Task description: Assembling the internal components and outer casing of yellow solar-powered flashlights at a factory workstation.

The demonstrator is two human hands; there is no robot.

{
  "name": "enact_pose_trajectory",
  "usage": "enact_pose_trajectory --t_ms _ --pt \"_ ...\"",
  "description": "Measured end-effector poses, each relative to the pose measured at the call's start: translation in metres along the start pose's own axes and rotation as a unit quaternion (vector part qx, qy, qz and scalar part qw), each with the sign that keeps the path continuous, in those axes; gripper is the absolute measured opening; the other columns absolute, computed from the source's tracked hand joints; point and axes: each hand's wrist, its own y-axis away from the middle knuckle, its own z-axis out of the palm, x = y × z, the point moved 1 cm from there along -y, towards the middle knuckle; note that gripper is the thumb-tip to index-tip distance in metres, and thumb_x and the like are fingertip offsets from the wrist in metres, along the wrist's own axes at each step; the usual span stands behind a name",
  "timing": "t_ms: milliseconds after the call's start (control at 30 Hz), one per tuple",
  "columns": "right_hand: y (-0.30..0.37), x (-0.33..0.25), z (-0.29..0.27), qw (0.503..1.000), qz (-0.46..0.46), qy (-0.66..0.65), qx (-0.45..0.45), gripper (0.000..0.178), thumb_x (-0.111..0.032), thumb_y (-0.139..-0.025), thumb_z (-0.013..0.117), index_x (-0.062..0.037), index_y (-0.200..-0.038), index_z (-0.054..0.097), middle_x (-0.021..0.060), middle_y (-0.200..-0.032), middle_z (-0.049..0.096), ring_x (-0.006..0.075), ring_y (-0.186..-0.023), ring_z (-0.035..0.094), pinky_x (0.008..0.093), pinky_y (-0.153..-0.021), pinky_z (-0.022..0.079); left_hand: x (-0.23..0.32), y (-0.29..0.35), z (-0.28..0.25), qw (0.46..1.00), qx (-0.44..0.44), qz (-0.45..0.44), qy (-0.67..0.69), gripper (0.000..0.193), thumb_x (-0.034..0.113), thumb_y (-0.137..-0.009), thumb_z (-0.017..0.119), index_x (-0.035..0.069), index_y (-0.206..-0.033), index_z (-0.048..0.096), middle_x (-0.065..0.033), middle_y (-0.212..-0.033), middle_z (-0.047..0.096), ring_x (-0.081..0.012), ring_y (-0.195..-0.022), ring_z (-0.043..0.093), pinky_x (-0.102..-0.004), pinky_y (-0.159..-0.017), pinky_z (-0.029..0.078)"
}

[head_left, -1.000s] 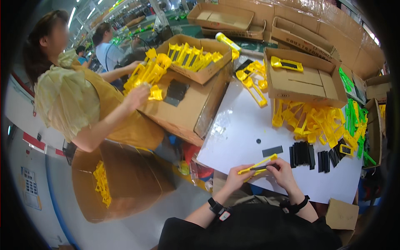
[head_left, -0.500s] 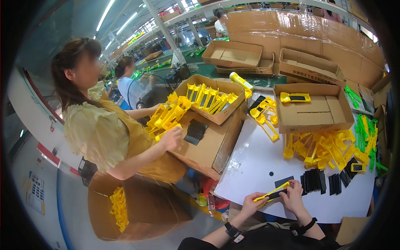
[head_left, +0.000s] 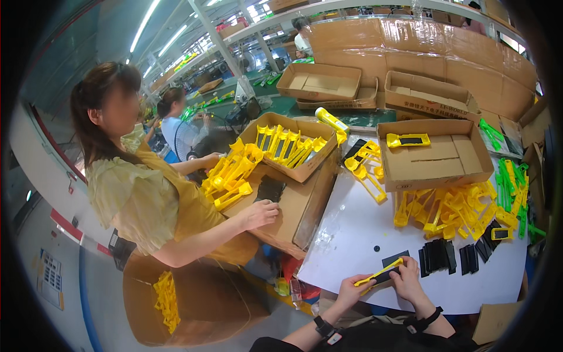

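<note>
A long yellow plastic frame (head_left: 365,281) with a black strip (head_left: 384,274) along its middle is held over the near edge of the white tabletop. My left hand (head_left: 350,291) grips its lower left end. At the upper right end my right hand (head_left: 409,283) is closed around it, the fingers pressing at the strip; how far the strip is seated, I cannot tell. Just beyond lies a loose dark strip (head_left: 396,257). Stacked black strips (head_left: 437,256) sit to the right of my right hand, and a small black disc (head_left: 376,249) lies farther off.
A heap of yellow frames (head_left: 448,212) lies under and before a cardboard tray (head_left: 437,176) holding one yellow frame (head_left: 409,139). Green parts (head_left: 505,183) lie at the right. On the left, a co-worker (head_left: 141,188) stands by a box of yellow frames (head_left: 305,170).
The co-worker's near hand has moved rightward to the black strips on the carton. My hands keep almost the same hold on the yellow frame. The whole view has shifted slightly.
</note>
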Motion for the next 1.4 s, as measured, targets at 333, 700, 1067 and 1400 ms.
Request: enact_pose_trajectory --t_ms 333,700,1067,1400 --pt "0.007 -0.009 0.000 0.999 0.006 -0.027 0.046 0.024 -0.018 -0.076 0.069 0.0006 -0.086 0.059 0.0160 -0.124 0.046 0.0350 -0.118 0.038 0.0453 -0.098 0.029 0.004 -0.001 -0.001 0.997 -0.003 -0.052 0.054 0.021 0.009 -0.085 0.071 -0.004 -0.100 0.065 -0.0082 -0.086 0.067 -0.0126 -0.073 0.065 -0.0220 -0.068 0.052" --pt "0.005 -0.004 -0.003 0.997 0.009 -0.063 0.036 0.021 -0.016 -0.075 0.069 0.0010 -0.082 0.058 0.0146 -0.124 0.047 0.0341 -0.118 0.038 0.0444 -0.099 0.028 0.005 -0.003 -0.005 0.995 -0.019 -0.068 0.077 0.019 0.009 -0.086 0.070 -0.004 -0.098 0.064 -0.0094 -0.088 0.067 -0.0142 -0.073 0.066 -0.0228 -0.068 0.053" --pt "0.005 -0.002 -0.010 0.997 0.002 -0.049 0.054 0.020 -0.016 -0.075 0.069 -0.0003 -0.084 0.060 0.0147 -0.121 0.049 0.0333 -0.117 0.040 0.0441 -0.098 0.031 0.007 -0.004 -0.002 0.996 -0.028 -0.063 0.055 0.022 0.009 -0.086 0.069 -0.004 -0.103 0.064 -0.0094 -0.092 0.067 -0.0145 -0.077 0.066 -0.0238 -0.069 0.056" --pt "0.005 0.004 -0.008 0.999 0.006 -0.032 -0.035 0.023 -0.018 -0.079 0.066 0.0001 -0.091 0.061 0.0151 -0.121 0.049 0.0348 -0.119 0.038 0.0455 -0.102 0.029 0.004 -0.008 -0.008 0.996 -0.067 -0.050 0.040 0.023 0.009 -0.087 0.069 -0.005 -0.105 0.063 -0.0094 -0.093 0.066 -0.0139 -0.077 0.065 -0.0230 -0.070 0.054"
